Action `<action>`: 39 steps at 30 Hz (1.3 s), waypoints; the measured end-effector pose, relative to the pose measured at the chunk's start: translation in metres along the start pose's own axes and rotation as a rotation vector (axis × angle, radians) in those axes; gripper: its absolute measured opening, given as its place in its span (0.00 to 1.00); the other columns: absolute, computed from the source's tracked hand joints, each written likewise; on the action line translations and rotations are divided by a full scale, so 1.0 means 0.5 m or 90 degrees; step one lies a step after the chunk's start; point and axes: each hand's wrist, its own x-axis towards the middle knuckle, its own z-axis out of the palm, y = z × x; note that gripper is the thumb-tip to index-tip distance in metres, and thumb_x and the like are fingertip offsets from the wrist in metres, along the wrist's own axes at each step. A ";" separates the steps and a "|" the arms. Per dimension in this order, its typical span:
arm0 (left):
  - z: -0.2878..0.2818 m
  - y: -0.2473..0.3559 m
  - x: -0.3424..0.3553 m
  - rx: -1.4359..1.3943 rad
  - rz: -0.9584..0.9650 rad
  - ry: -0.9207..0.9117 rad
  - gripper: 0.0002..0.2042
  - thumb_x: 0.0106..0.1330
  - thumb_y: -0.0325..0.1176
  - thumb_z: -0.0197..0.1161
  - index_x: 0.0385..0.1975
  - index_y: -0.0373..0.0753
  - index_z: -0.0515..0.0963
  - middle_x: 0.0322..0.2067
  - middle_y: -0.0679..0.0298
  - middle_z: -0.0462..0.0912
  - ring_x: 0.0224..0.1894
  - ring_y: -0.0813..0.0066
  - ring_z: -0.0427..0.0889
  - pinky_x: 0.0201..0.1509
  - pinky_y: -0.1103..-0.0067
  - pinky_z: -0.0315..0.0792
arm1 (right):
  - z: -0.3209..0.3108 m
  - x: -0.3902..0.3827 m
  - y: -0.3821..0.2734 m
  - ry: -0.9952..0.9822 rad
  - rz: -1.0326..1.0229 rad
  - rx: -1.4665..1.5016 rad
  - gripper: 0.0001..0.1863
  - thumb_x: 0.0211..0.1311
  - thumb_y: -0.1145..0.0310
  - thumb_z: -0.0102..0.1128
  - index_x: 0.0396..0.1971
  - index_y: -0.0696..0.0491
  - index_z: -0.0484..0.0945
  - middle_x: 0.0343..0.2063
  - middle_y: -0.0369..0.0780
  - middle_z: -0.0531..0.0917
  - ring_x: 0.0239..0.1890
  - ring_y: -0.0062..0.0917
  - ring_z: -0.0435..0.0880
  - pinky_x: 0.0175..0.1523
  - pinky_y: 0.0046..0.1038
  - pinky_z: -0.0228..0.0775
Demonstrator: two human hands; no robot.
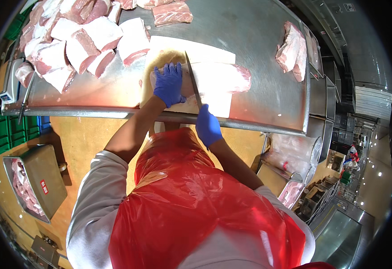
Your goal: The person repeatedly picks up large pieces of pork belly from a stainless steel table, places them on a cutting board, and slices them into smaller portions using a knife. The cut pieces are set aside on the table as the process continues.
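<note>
A long pale slab of pork (220,80), fat side up, lies across a white cutting board (222,106) at the front of the metal table. My left hand (169,84), in a blue glove, presses on the slab's left part with its fingers spread. Also gloved in blue, my right hand (208,126) is wrapped around the handle of a long knife (192,78). The blade points away from me and crosses the slab just right of my left hand. How deep the edge sits in the meat I cannot tell.
Many cut pork pieces (95,33) are heaped at the table's far left. More pork strips (291,51) rest near the right edge of the metal table (267,110). A scale (10,83) stands at the left. Below are a meat-filled metal bin (48,179) and green crates (10,132).
</note>
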 end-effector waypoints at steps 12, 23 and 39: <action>0.020 0.021 0.007 0.044 -0.054 0.067 0.50 0.42 0.51 0.76 0.66 0.35 0.62 0.54 0.52 0.72 0.57 0.55 0.72 0.64 0.42 0.60 | -0.009 0.191 0.026 -0.092 -0.092 -0.099 0.10 0.66 0.74 0.44 0.43 0.63 0.63 0.23 0.58 0.78 0.28 0.52 0.80 0.35 0.50 0.71; -0.008 -0.151 0.102 -0.230 -0.076 0.114 0.40 0.42 0.54 0.77 0.55 0.38 0.72 0.39 0.52 0.81 0.44 0.52 0.81 0.52 0.57 0.74 | -0.149 -0.165 0.008 -0.371 0.306 0.162 0.16 0.69 0.70 0.43 0.52 0.62 0.62 0.26 0.59 0.81 0.31 0.56 0.83 0.35 0.52 0.75; -0.413 -0.437 0.224 -1.108 -0.443 0.484 0.39 0.59 0.58 0.65 0.63 0.34 0.68 0.65 0.52 0.69 0.71 0.55 0.60 0.62 0.39 0.61 | -0.167 -0.068 0.161 0.089 0.186 0.105 0.14 0.63 0.74 0.53 0.46 0.63 0.67 0.19 0.51 0.78 0.20 0.50 0.77 0.27 0.49 0.70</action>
